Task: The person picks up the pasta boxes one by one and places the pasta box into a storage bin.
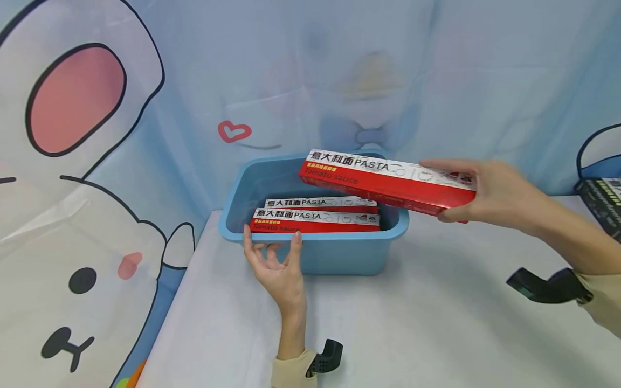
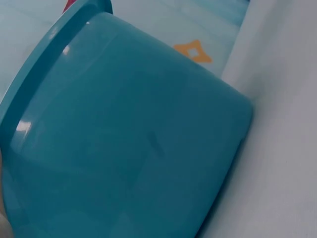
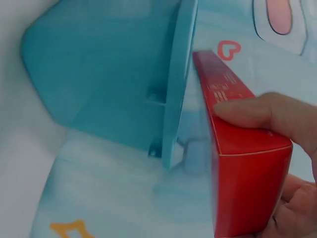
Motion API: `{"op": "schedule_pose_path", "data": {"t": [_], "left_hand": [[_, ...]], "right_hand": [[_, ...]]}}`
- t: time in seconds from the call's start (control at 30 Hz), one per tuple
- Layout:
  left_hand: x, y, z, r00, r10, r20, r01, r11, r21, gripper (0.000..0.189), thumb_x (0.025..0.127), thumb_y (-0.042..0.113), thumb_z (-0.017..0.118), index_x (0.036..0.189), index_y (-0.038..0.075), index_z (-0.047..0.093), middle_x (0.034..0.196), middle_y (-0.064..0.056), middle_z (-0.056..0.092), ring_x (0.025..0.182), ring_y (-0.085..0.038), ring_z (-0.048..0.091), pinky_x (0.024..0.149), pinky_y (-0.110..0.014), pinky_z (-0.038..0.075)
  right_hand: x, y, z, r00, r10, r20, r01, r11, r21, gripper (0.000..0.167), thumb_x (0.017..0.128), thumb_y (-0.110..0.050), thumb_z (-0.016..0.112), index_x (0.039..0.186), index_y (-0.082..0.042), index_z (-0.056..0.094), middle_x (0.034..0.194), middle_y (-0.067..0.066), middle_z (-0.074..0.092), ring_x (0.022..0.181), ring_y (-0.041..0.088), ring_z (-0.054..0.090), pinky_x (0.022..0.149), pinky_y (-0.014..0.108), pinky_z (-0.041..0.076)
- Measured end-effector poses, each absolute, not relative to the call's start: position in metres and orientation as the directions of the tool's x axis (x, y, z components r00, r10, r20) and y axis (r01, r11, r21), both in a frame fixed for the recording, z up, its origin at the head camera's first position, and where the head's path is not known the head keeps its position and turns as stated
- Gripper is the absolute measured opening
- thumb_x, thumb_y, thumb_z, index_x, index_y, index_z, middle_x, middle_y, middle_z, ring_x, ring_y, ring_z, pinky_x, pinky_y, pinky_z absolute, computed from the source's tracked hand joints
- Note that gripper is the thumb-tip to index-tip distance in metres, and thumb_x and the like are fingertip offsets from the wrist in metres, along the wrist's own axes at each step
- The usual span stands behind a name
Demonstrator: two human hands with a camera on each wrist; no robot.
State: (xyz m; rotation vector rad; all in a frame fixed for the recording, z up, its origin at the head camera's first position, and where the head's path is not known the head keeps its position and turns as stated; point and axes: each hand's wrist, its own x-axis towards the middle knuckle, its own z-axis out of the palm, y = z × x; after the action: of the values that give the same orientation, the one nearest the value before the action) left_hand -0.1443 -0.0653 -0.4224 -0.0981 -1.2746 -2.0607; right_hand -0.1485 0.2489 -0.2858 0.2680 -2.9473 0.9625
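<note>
A blue plastic bin (image 1: 339,256) stands on the table, and two red-and-white pasta boxes (image 1: 315,218) lie side by side inside it. At the bin's front rim, toward the left, my left hand (image 1: 276,269) holds on, with a fingertip and the thumb at the rim and other fingers bent below it. My right hand (image 1: 499,188) grips another pasta box (image 1: 383,180) by its right end. That box hangs tilted, its left end higher and over the bin. In the right wrist view, the thumb (image 3: 247,111) presses on the red box (image 3: 252,188) near its end.
A white cloth (image 1: 436,323) covers the table. Behind the bin hangs a blue printed curtain (image 1: 291,64) with cartoon figures. A dark box (image 1: 601,205) sits at the far right edge, beyond the right forearm.
</note>
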Motion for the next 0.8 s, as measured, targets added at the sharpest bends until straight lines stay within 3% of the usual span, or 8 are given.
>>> {"op": "schedule_pose_path", "data": {"t": [0.13, 0.3, 0.47, 0.8], "left_hand": [[-0.143, -0.064, -0.421, -0.759, -0.511, 0.403, 0.588, -0.275, 0.760, 0.096, 0.089, -0.006, 0.078, 0.164, 0.002, 0.019, 0.128, -0.012, 0.046, 0.111, -0.031, 0.057, 0.084, -0.040, 0.064], [-0.142, -0.063, -0.421, -0.765, -0.502, 0.403, 0.582, -0.274, 0.765, 0.096, 0.090, -0.005, 0.078, 0.165, 0.002, 0.019, 0.130, -0.012, 0.046, 0.116, -0.042, 0.053, 0.085, -0.041, 0.064], [-0.142, -0.062, -0.421, -0.768, -0.500, 0.400, 0.580, -0.277, 0.766, 0.096, 0.089, -0.005, 0.078, 0.165, 0.004, 0.020, 0.130, -0.012, 0.046, 0.115, -0.043, 0.053, 0.085, -0.042, 0.064], [-0.142, -0.062, -0.421, -0.776, -0.491, 0.396, 0.574, -0.291, 0.765, 0.096, 0.090, -0.005, 0.078, 0.165, 0.005, 0.020, 0.131, -0.013, 0.046, 0.116, -0.047, 0.052, 0.086, -0.043, 0.063]], "right_hand": [[-0.168, 0.225, -0.275, -0.974, -0.216, 0.064, -0.217, 0.827, -0.519, 0.092, 0.073, -0.015, 0.092, 0.155, -0.008, 0.051, 0.137, 0.028, 0.057, 0.114, 0.041, 0.050, 0.063, 0.035, 0.057], [-0.185, 0.197, -0.266, -0.959, -0.276, 0.065, -0.277, 0.863, -0.423, 0.089, 0.069, -0.015, 0.093, 0.149, -0.003, 0.056, 0.132, 0.028, 0.061, 0.113, 0.042, 0.055, 0.068, 0.044, 0.062], [-0.200, 0.173, -0.261, -0.944, -0.328, 0.030, -0.317, 0.879, -0.357, 0.086, 0.066, -0.014, 0.093, 0.145, -0.003, 0.061, 0.126, 0.024, 0.067, 0.106, 0.038, 0.061, 0.068, 0.043, 0.063], [-0.222, 0.155, -0.259, -0.926, -0.376, -0.035, -0.323, 0.837, -0.442, 0.086, 0.064, -0.006, 0.092, 0.144, 0.000, 0.061, 0.134, 0.025, 0.063, 0.116, 0.041, 0.058, 0.076, 0.047, 0.065]]}}
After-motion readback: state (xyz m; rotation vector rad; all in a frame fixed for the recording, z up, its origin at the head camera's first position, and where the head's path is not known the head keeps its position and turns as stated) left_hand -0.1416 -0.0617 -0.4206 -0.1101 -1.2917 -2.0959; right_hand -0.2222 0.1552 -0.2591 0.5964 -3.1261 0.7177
